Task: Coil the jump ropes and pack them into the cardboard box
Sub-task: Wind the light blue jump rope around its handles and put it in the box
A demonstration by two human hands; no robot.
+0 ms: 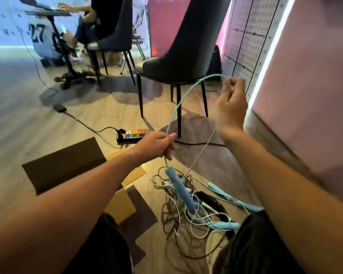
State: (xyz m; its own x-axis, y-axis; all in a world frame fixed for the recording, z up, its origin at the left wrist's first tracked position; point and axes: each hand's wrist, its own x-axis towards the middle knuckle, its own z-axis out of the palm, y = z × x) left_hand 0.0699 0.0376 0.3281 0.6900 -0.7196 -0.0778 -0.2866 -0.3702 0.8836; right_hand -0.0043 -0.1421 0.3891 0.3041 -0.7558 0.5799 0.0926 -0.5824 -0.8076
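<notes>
A light-blue jump rope [180, 99] arcs between my two hands. My left hand [158, 144] grips the rope just above its blue handle [181, 189], which hangs down over the pile. My right hand [231, 104] is raised higher and pinches the rope's far part near the chair. A tangled pile of jump ropes [196, 210], white, brown and blue with several blue handles, lies on the floor below. The open cardboard box [67, 165] sits to the left, partly hidden by my left arm.
A dark chair [186, 56] stands right behind the rope. A power strip [133, 135] with its cable lies on the wooden floor beyond the box. A pink wall [305, 95] runs along the right. Another person sits at a desk [48, 12] at the far left.
</notes>
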